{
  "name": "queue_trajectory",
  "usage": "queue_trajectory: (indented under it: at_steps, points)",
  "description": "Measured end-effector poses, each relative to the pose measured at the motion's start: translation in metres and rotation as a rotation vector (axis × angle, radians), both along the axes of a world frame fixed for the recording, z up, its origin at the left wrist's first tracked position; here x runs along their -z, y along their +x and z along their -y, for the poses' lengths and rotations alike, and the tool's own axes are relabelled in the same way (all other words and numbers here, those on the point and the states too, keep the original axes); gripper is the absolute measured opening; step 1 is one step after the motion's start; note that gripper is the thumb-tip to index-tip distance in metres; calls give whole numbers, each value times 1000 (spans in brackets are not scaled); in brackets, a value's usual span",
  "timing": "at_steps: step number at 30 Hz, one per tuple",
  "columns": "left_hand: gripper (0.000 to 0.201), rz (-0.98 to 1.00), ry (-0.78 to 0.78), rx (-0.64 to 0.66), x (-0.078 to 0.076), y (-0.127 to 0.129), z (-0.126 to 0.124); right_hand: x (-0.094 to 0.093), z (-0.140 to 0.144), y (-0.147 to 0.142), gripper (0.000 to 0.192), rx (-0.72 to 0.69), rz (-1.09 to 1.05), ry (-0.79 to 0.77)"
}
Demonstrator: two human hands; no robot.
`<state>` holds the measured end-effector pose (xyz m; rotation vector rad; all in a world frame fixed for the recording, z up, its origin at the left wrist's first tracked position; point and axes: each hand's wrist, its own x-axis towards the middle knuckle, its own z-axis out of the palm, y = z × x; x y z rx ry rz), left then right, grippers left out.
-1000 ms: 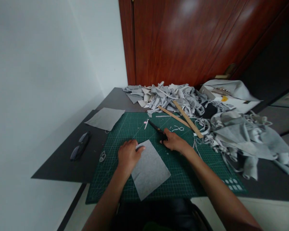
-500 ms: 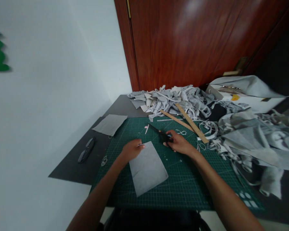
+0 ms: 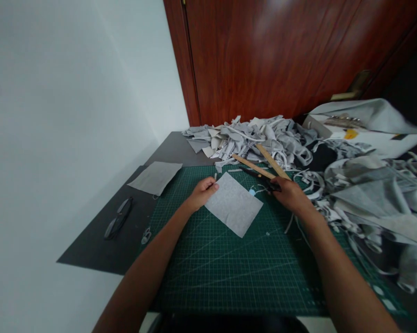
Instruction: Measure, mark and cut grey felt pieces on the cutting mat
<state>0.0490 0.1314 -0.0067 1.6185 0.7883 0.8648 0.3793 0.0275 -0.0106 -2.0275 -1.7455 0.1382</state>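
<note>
A pale grey rectangle of fabric (image 3: 234,203) is pinched by one corner in my left hand (image 3: 203,193), fingers closed on it. It slants over the green cutting mat (image 3: 208,273). To the right, my right hand (image 3: 291,196) is closed around the handles of black scissors (image 3: 255,174). Their blades point to the upper left, beside two wooden rulers (image 3: 272,159). The hand partly hides the handles and the lower ruler ends. Between the fabric and the scissors lies a small light blue scrap (image 3: 252,192).
A second grey fabric piece (image 3: 156,178) and eyeglasses (image 3: 118,217) lie at left. Fabric scraps (image 3: 243,138) are heaped at the back. More cloth (image 3: 378,194) and a white box (image 3: 364,136) stand at right, before a wooden door (image 3: 281,60).
My right hand has carried the scissors right, up to the rulers. My left hand has moved up and slightly right, and the fabric has turned and swung to the right.
</note>
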Motion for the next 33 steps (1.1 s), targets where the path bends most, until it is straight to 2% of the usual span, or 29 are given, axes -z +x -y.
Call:
queue_trajectory:
  at_steps: [7,15,21,25,27,30,33]
  points:
    - [56,193,-125,-4,-9,-4,10,9,0,14,36,-21,-5,-19]
    - [60,345,-243,-52,-20,-8,23,15,7,21,38,-155,64,-27]
    - [61,384,-306,-66,-23,-10,22,5,14,12,42,-174,109,-73]
    - [57,393,-330,-57,-23,-11,21,-11,18,-11,23,-137,146,-39]
    - [55,397,-337,-59,-22,-12,20,-19,18,-29,23,-106,65,82]
    - [54,398,-335,-78,-23,-12,19,-23,18,-62,32,-226,-315,252]
    - [55,397,-321,-97,-25,-11,20,-19,19,-87,41,-320,-567,210]
